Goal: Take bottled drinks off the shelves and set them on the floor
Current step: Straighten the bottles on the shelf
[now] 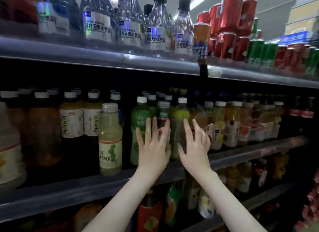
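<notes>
Both my hands reach up to the middle shelf [241, 156] of a drinks rack. My left hand [152, 145] has straight, spread fingers lying against a dark bottle with a grey cap [163, 113] and a green bottle [140, 121] beside it. My right hand [196, 145] is spread too, in front of a yellow-green bottle [181, 116] and an amber one [200, 117]. Neither hand grips a bottle. A pale juice bottle [110, 140] stands at the shelf's front edge to the left.
The top shelf [103, 56] carries clear water bottles [129, 26] and stacked red cans [229, 27] and green cans [262, 52]. Brown tea bottles [72, 117] fill the middle shelf's left side. More bottles [150, 212] crowd the lower shelf below my arms.
</notes>
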Action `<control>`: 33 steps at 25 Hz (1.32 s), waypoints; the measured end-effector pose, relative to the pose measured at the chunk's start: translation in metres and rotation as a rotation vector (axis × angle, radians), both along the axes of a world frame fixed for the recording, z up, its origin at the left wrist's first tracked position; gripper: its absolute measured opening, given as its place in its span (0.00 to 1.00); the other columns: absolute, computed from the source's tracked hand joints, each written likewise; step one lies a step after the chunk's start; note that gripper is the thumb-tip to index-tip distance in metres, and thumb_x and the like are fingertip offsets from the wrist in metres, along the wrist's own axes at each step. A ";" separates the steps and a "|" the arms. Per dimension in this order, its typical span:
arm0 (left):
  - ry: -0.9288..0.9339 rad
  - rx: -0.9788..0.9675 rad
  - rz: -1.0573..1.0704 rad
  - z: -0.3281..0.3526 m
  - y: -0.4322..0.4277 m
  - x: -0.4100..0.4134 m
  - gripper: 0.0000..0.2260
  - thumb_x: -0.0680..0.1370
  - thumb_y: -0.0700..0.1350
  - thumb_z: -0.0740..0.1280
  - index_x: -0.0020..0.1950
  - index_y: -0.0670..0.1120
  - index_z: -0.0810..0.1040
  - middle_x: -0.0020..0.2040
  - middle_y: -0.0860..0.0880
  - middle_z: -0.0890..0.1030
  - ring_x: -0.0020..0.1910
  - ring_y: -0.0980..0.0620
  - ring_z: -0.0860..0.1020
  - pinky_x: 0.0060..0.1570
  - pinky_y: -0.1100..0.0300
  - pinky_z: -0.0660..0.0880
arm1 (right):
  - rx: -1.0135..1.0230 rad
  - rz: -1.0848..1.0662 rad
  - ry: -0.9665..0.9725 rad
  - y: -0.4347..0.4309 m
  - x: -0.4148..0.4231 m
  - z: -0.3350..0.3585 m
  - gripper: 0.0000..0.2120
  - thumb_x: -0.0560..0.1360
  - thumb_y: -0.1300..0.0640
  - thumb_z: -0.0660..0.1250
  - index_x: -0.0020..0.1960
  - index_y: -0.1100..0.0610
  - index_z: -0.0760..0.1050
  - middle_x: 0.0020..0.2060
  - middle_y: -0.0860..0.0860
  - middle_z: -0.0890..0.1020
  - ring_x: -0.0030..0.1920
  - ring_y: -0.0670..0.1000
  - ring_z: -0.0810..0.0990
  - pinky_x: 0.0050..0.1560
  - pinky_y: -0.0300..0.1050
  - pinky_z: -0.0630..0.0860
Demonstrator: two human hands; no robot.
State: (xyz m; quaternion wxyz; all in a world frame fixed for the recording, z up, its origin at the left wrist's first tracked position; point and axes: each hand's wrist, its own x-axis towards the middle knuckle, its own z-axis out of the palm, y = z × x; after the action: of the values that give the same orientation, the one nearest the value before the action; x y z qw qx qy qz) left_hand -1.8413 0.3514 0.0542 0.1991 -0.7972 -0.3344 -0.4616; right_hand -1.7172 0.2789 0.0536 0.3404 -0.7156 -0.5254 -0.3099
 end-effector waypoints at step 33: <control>-0.271 -0.534 -0.374 -0.072 -0.148 -0.179 0.33 0.75 0.45 0.70 0.75 0.46 0.57 0.74 0.50 0.62 0.73 0.53 0.62 0.71 0.51 0.64 | -0.220 1.157 0.913 -0.089 -0.135 -0.020 0.21 0.67 0.62 0.77 0.56 0.50 0.76 0.48 0.45 0.84 0.50 0.43 0.82 0.49 0.37 0.77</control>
State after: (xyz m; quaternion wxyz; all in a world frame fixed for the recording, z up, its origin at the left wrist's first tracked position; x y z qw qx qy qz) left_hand -2.0202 0.2031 -0.0177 -0.1504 -0.8001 -0.3150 -0.4879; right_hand -1.8522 0.1904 0.0331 0.5598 -0.4121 -0.6526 0.3014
